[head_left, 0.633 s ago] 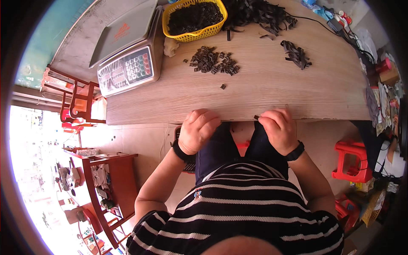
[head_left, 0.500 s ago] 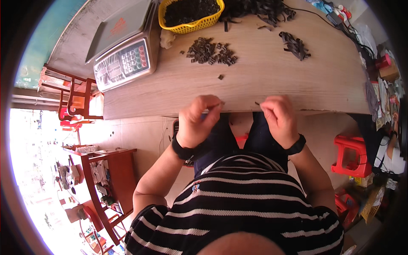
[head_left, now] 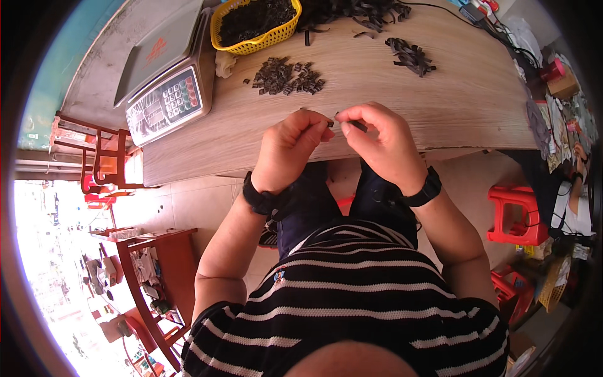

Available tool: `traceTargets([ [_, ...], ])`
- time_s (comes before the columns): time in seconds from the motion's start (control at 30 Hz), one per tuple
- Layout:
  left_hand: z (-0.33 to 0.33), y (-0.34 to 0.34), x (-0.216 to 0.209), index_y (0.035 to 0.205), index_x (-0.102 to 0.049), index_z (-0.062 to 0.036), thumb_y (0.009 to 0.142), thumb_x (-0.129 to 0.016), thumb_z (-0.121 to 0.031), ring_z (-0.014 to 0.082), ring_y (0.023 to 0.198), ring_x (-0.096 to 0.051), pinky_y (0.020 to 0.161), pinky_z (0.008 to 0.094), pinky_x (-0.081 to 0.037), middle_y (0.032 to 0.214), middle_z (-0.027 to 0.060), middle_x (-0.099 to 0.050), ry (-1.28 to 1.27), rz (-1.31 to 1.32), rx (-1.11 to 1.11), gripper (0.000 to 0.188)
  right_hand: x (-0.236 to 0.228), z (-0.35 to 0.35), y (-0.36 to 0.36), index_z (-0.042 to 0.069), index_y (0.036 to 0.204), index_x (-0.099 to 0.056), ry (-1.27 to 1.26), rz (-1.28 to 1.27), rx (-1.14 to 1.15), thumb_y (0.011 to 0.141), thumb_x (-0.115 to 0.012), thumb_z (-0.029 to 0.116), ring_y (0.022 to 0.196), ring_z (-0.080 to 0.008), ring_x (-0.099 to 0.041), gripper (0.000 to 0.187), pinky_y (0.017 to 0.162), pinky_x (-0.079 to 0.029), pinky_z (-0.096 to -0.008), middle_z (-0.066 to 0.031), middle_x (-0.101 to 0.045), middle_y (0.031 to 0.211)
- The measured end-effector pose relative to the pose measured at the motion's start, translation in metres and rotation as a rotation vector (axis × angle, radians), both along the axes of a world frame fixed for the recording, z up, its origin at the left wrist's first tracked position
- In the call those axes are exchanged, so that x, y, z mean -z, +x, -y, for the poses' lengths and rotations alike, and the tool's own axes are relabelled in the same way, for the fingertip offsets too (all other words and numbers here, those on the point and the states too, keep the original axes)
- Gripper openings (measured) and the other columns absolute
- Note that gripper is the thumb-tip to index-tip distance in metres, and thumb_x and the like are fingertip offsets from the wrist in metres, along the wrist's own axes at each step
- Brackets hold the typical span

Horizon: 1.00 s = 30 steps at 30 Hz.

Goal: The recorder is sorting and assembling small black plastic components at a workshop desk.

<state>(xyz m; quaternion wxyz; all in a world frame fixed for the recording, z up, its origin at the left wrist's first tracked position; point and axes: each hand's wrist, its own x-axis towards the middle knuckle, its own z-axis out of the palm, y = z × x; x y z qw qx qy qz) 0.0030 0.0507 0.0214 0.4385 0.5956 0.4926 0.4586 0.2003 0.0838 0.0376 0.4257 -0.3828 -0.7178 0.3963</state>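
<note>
My left hand [head_left: 279, 151] is closed in a pinch just above the table's near edge, with a small dark piece [head_left: 330, 124] at its fingertips. Close beside it, my right hand [head_left: 391, 149] pinches a short black strip [head_left: 358, 125] between thumb and fingers. The fingertips of the two hands almost meet. Beyond them lies a pile of small dark folded pieces [head_left: 274, 76]. A small bundle of black strips [head_left: 411, 58] rests farther right on the table.
At the left stands a digital scale [head_left: 164, 105]. A yellow basket [head_left: 259, 45] of black pieces sits beside it, with a heap of black strips [head_left: 358, 11] to its right. Cables [head_left: 505, 39] run along the far right. A red stool [head_left: 516, 213] stands right of the table.
My right hand has come left, so the hands are now close together, both farther over the table. The view has shifted a little, and the lone small piece on the table is no longer visible.
</note>
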Motion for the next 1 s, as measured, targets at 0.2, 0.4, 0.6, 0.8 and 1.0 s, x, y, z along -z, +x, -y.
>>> traceTargets([
  [0.2, -0.008, 0.002, -0.014, 0.098, -0.065, 0.0006, 0.097, -0.062, -0.005, 0.0102, 0.079, -0.066, 0.071, 0.0247, -0.053, 0.085, 0.0057, -0.070, 0.163, -0.322, -0.024, 0.007, 0.001, -0.009, -0.006, 0.004, 0.090, -0.068, 0.303, 0.265, 0.038, 0.084, -0.070, 0.009, 0.083, -0.0297, -0.067, 0.008, 0.072, -0.052, -0.0374, -0.0107, -0.069, 0.086],
  [0.4, -0.011, 0.006, -0.010, 0.101, -0.065, 0.0006, 0.096, -0.062, -0.004, 0.0113, 0.078, -0.066, 0.070, 0.0251, -0.053, 0.084, 0.0070, -0.070, 0.203, -0.305, -0.056, 0.007, 0.010, -0.015, -0.009, 0.000, 0.093, -0.067, -0.124, 0.031, -0.065, 0.088, -0.070, 0.007, 0.082, -0.0142, -0.066, 0.010, 0.072, -0.051, -0.0281, -0.0068, -0.070, 0.088],
  [0.6, -0.014, 0.003, 0.008, 0.115, -0.064, -0.0040, 0.090, -0.073, -0.005, 0.0131, 0.086, -0.066, 0.079, 0.0282, -0.052, 0.094, 0.0055, -0.069, 0.234, 0.073, 0.000, 0.027, 0.002, -0.019, -0.005, 0.000, 0.099, -0.067, -0.509, -0.375, -0.175, 0.095, -0.068, 0.016, 0.085, -0.0046, -0.060, 0.016, 0.076, -0.048, -0.0224, 0.0003, -0.068, 0.092],
  [0.8, -0.019, -0.002, 0.015, 0.116, -0.063, -0.0044, 0.089, -0.074, -0.005, 0.0123, 0.087, -0.062, 0.081, 0.0277, -0.051, 0.096, 0.0040, -0.065, 0.281, 0.198, 0.062, 0.029, 0.004, -0.013, -0.009, 0.003, 0.100, -0.067, -0.643, -0.482, -0.241, 0.095, -0.069, 0.016, 0.087, -0.0035, -0.055, 0.014, 0.081, -0.045, -0.0206, 0.0024, -0.065, 0.094],
  [1.0, -0.018, -0.007, 0.011, 0.108, -0.067, -0.0048, 0.088, -0.075, -0.007, 0.0153, 0.087, -0.061, 0.078, 0.0288, -0.051, 0.097, 0.0037, -0.066, 0.419, 0.032, 0.056, 0.021, 0.006, -0.010, -0.012, 0.003, 0.101, -0.067, -0.618, -0.469, -0.260, 0.096, -0.068, 0.016, 0.087, -0.0037, -0.055, 0.013, 0.081, -0.045, -0.0210, 0.0028, -0.065, 0.094],
])
